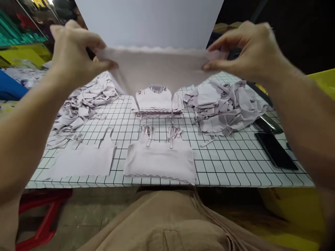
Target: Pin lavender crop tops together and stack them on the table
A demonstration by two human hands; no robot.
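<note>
Your left hand and right hand each pinch shut on a top corner of the pale top, held stretched above the table; it seems light, soft and limp, so grip its edges.

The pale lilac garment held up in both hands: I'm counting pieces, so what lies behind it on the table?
Below the pale lilac garment, a neat stack of folded lilac tops shows on the white grid-patterned table. The stack's back edge and the table behind are covered.
</note>
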